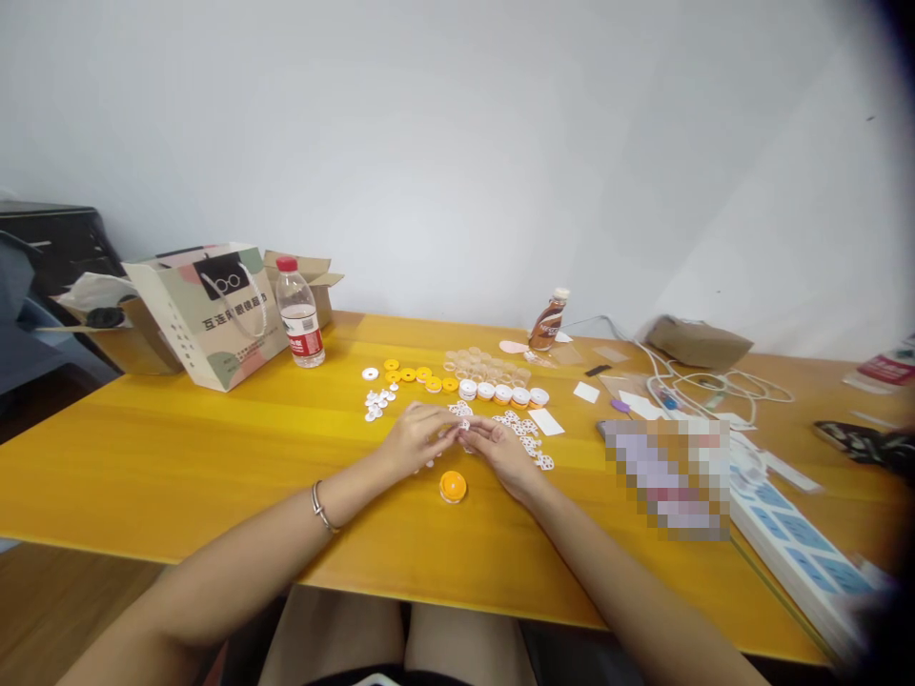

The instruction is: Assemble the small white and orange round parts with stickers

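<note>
My left hand [420, 436] and my right hand [500, 452] meet over the table, fingertips pinched on a small white plastic piece [464, 425]. Its exact shape is too small to make out. Just below them sits an orange round cup-shaped part [453, 487] with a white edge. White openwork plastic pieces [525, 433] lie beside and behind my right hand. To the left of my fingers is a cluster of small white round parts [376, 404]. Behind the hands run yellow rings [423, 375] and a row of white-and-orange round parts [503, 393].
A clear tray of round cells [486, 367] lies behind the rings. At the left stand a water bottle [300, 314] and a paper bag [214, 319]. A brown drink bottle [549, 322] is at the back. White cables [715, 376] and a power strip [786, 543] occupy the right.
</note>
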A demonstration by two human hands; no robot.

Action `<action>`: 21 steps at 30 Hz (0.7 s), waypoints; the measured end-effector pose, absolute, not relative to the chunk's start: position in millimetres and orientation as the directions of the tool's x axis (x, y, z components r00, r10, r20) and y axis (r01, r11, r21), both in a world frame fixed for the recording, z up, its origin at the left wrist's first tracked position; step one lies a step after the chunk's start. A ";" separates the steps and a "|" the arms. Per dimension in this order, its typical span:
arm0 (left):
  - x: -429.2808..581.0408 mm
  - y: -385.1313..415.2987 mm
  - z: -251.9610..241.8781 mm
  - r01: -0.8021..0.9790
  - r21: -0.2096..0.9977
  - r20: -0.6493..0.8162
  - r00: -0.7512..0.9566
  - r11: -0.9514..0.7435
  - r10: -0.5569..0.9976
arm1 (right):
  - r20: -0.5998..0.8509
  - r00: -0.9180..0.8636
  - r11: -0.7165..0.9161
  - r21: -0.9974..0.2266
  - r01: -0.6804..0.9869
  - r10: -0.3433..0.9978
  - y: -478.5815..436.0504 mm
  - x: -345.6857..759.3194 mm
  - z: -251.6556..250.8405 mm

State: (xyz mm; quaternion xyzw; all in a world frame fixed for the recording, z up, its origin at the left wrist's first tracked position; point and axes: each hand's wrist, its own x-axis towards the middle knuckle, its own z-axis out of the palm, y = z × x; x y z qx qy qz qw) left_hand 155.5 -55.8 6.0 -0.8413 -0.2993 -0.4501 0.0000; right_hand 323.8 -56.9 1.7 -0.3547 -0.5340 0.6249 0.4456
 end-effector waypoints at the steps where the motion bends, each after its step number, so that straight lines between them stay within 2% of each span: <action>1: 155.3 -55.4 5.9 0.509 0.247 0.757 0.431 -0.825 0.492 | 0.020 -0.346 -0.046 -0.982 -0.181 0.938 -56.5 324.4 1.4; 9: 154.8 -54.3 4.3 0.524 0.193 0.745 0.472 -0.830 0.471 | -0.026 -0.331 -0.098 -0.974 -0.205 0.943 -56.4 324.8 2.3; 14: 154.6 -56.1 6.0 0.545 0.184 0.678 0.533 -0.818 0.507 | -0.041 -0.322 -0.110 -0.974 -0.199 0.946 -57.3 326.0 3.3; 21: 153.5 -58.3 10.1 0.557 0.284 0.617 0.517 -0.780 0.594 | -0.039 -0.338 -0.105 -0.978 -0.180 0.940 -57.2 326.5 2.7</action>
